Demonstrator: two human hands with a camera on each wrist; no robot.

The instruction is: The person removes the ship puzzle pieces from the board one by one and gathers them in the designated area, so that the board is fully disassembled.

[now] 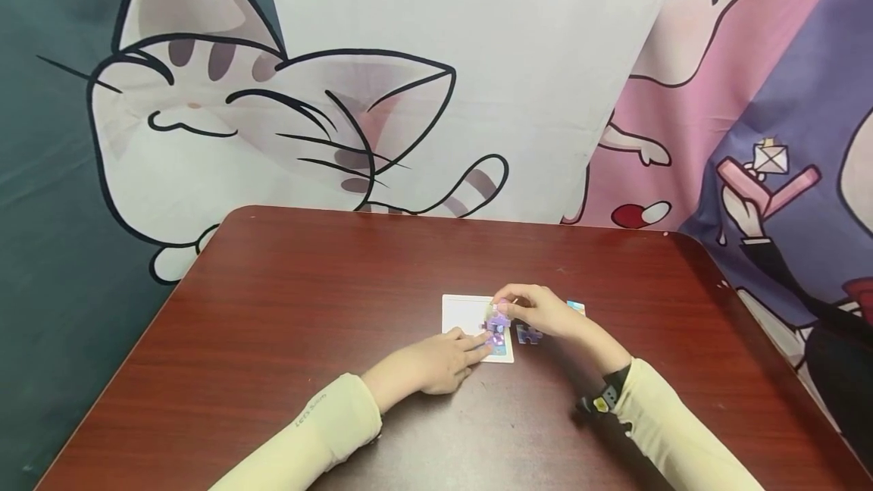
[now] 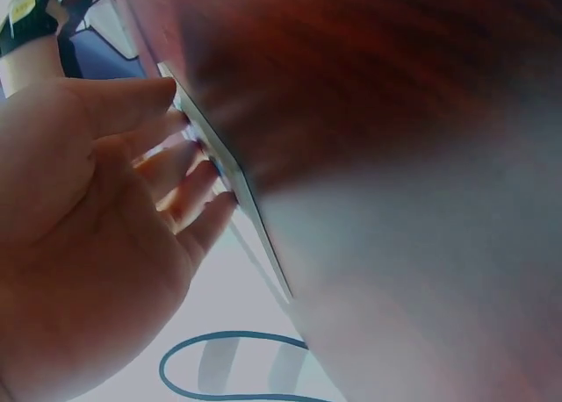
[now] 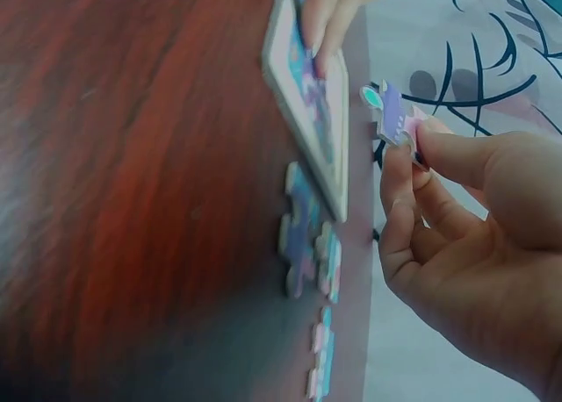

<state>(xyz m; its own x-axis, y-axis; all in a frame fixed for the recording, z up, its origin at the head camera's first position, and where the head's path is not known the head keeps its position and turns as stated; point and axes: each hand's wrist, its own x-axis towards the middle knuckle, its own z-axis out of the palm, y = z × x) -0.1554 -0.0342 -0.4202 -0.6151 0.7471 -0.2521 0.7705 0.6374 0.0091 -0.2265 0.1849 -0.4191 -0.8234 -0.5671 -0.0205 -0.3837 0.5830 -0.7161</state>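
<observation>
A white-framed puzzle board (image 1: 460, 312) lies on the table, with purple and blue pieces fitted along its right side. My left hand (image 1: 443, 361) rests its extended fingertips on the fitted pieces (image 3: 309, 99). In the left wrist view, the same hand's fingers (image 2: 198, 169) reach over the board's edge. Between thumb and fingertips, my right hand (image 1: 546, 312) pinches a purple jigsaw piece (image 3: 392, 118) with a pink part and a teal knob. That piece is held above the board, tilted, in the right wrist view.
Just right of the board lies a loose blue-purple jigsaw piece (image 1: 528, 334). Further loose pieces (image 3: 321, 354) lie beyond it, partly behind the right hand in the head view. The dark red wooden table (image 1: 307, 286) ends at a cartoon-printed cloth (image 1: 546, 97).
</observation>
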